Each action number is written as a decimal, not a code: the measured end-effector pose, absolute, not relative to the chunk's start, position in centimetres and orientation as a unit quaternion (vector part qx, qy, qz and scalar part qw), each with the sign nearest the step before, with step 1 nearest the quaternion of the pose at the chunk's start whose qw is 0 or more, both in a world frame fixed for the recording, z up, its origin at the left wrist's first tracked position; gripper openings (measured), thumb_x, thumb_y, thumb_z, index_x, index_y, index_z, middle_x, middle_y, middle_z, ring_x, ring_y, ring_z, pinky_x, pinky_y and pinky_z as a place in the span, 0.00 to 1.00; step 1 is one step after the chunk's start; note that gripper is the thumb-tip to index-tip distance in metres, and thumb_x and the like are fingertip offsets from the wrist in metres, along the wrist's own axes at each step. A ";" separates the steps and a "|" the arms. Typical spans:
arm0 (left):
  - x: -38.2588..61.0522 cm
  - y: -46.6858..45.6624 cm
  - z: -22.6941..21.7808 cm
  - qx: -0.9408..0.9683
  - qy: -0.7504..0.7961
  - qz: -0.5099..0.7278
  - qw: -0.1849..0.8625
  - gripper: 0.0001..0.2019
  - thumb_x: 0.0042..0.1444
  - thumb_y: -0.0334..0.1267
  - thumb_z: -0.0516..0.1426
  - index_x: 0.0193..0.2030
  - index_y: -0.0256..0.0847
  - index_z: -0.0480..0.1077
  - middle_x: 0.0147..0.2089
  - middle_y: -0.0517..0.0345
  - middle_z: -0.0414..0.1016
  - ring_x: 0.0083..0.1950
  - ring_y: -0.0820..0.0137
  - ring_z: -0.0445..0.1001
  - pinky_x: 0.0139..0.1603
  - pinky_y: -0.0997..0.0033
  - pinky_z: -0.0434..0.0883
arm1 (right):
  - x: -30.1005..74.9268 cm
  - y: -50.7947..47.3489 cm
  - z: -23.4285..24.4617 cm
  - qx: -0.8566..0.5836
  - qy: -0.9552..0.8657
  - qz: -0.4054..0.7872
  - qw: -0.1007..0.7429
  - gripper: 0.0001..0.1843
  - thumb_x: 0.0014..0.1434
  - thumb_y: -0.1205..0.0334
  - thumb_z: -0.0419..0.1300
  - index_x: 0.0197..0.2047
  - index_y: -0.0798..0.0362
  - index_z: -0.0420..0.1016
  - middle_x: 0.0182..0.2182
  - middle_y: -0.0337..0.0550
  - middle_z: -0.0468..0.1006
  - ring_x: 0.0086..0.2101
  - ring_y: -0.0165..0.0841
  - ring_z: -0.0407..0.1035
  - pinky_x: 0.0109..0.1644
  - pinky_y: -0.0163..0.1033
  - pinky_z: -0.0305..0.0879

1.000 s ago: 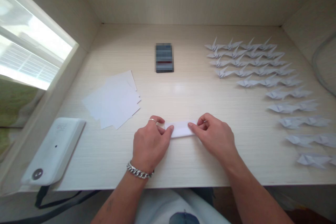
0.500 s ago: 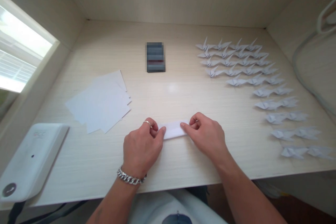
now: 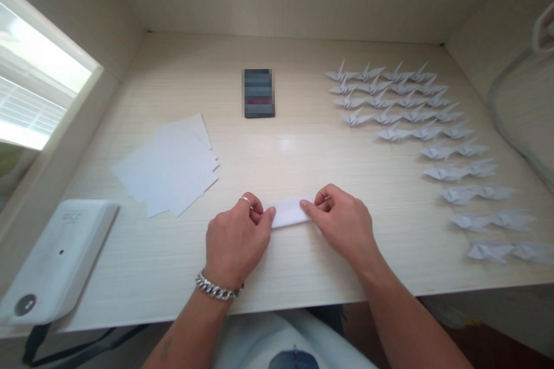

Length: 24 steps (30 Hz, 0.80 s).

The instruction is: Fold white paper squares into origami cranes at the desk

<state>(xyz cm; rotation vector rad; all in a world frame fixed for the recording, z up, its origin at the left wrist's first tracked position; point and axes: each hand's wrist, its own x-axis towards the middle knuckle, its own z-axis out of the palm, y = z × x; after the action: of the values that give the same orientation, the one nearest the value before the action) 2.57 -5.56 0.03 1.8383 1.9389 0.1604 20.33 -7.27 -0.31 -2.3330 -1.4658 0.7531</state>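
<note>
A narrow strip of folded white paper [image 3: 289, 213] spans the gap between my hands, just above or on the desk near its front edge. My left hand [image 3: 237, 234], with a ring and a chain bracelet, pinches the strip's left end between thumb and curled fingers. At the other end, my right hand [image 3: 344, 220] grips the paper the same way, thumb on top. The fingertips under the paper are hidden.
Loose white paper sheets [image 3: 173, 167] lie fanned at the left. Rows of folded paper cranes [image 3: 407, 102] fill the right side. A dark pixelated object [image 3: 258, 93] lies at the back. A white device [image 3: 64, 253] with a black strap sits front left, and a cable [image 3: 497, 86] runs along the right wall.
The whole view has shifted slightly, so things on the desk appear a little further right. Both hands keep the same hold on the folded paper.
</note>
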 end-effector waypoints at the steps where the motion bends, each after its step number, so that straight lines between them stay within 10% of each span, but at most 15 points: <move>1: 2.6 -5.6 0.0 0.668 0.705 0.058 0.232 0.10 0.55 0.49 0.55 0.31 0.46 0.67 0.25 0.64 0.77 0.29 0.65 0.75 0.32 0.68 0.61 | 20.3 -7.3 -0.3 -0.809 -0.508 0.260 0.142 0.13 0.52 0.46 0.61 0.27 0.46 0.70 0.23 0.32 0.78 0.26 0.33 0.69 0.31 0.37 0.53; 24: 2.2 -5.3 0.1 0.676 0.702 0.041 0.220 0.11 0.57 0.47 0.53 0.30 0.45 0.70 0.25 0.61 0.77 0.29 0.64 0.74 0.32 0.67 0.62 | 20.4 -7.1 -0.2 -0.804 -0.525 0.249 0.125 0.13 0.52 0.47 0.61 0.27 0.48 0.71 0.23 0.36 0.78 0.26 0.33 0.68 0.29 0.37 0.52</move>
<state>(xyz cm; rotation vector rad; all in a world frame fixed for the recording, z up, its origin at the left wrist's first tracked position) 2.17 -5.33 0.13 1.8695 1.9430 0.1126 20.38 -7.08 -0.18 -2.3441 -1.5285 0.7258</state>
